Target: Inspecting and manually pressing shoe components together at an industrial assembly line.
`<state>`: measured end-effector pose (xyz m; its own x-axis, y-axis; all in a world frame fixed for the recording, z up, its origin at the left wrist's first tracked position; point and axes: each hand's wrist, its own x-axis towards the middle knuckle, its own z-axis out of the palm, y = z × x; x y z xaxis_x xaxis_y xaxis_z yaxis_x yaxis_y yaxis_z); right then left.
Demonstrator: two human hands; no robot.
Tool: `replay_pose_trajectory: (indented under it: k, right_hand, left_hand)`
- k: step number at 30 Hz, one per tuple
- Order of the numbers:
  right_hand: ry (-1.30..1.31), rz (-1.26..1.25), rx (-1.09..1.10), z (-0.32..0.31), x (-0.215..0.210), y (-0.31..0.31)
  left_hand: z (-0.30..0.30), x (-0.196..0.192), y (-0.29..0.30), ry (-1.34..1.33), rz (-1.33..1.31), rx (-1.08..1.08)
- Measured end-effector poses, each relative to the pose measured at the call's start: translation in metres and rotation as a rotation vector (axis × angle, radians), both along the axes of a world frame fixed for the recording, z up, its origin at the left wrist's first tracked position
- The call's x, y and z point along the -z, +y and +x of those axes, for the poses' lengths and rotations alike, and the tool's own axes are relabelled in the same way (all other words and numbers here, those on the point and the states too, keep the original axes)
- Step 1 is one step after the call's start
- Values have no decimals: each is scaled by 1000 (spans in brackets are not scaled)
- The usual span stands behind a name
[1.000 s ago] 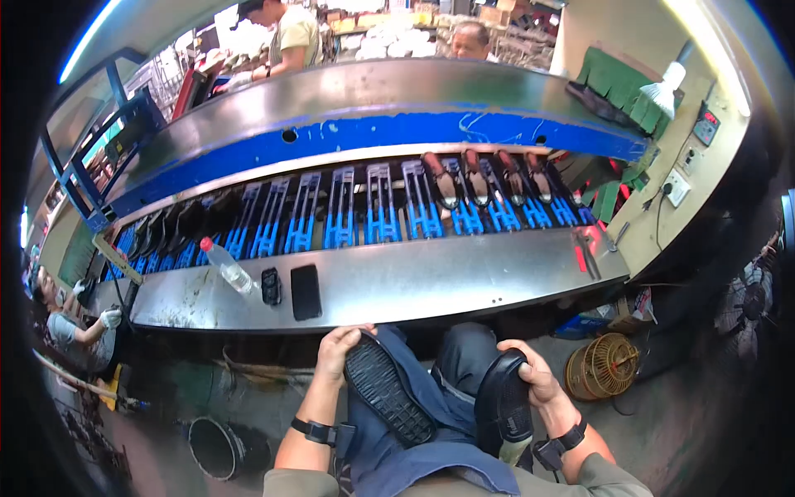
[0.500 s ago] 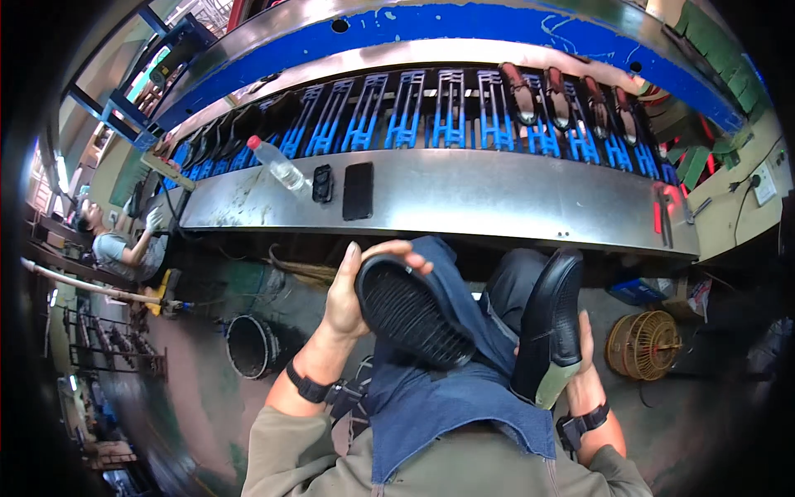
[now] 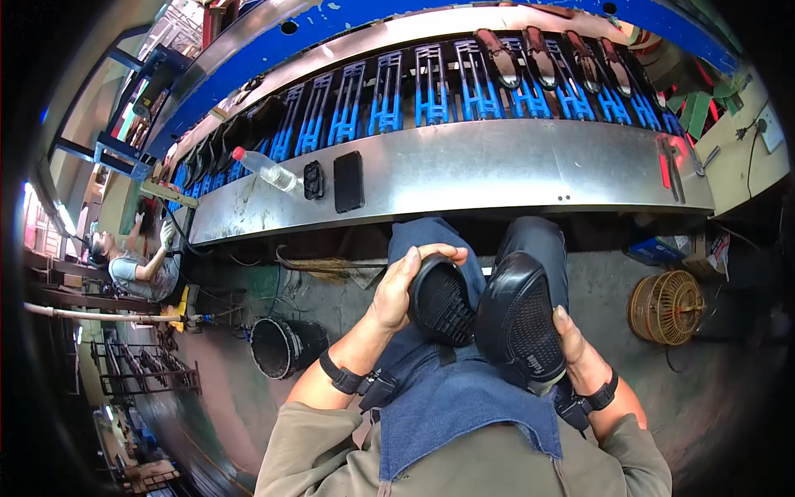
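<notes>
My left hand (image 3: 396, 290) is wrapped round the end of a black shoe (image 3: 447, 305), fingers over its top and thumb along its side. The ridged tread of that shoe's sole faces me. A second black shoe (image 3: 522, 311) is held in my right hand (image 3: 575, 344), thumb on its right edge and the other fingers hidden beneath. This shoe has a smooth glossy toe and a dotted surface turned up, with a paler patch at its near end. Both shoes are side by side above my lap, close together; whether they touch I cannot tell.
Ahead runs a metal ledge (image 3: 447, 178) bearing a plastic bottle (image 3: 269, 171), a small black case (image 3: 312, 180), a phone (image 3: 349, 181) and tools (image 3: 671, 168). Behind it are blue racks (image 3: 385, 99) with shoes. A bucket (image 3: 273, 348), round wire cage (image 3: 665, 307) and co-worker (image 3: 137, 269) are around me.
The shoes have come closer together. The right one has swung left and rolled so its dotted face shows; the left one has shifted right. My view has shifted slightly.
</notes>
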<state>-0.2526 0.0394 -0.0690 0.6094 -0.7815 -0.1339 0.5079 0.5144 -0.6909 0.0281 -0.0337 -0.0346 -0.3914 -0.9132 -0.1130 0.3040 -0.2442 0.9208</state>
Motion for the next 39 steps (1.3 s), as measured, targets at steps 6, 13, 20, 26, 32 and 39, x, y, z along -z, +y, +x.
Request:
replay_pose_trajectory:
  k: [6,13,20,26,32,39]
  right_hand:
    - [-54,-14,-19,-7,13,-2]
    - [65,-211,-146,-3,-6,-8]
    - [248,-438,-75,1,-11,0]
    - [315,-461,-13,-5,-18,6]
    - [333,-466,-24,-7,-26,5]
    - [390,-496,-25,-6,-32,7]
  left_hand:
    - [4,-5,6,-341,-289,-45]
    - [-17,-27,9,77,30,-133]
    - [-50,-85,18,-234,-191,58]
    - [-57,-98,27,-280,-196,93]
    - [-61,-108,32,-351,-291,129]
    - [-59,-107,39,-332,-284,118]
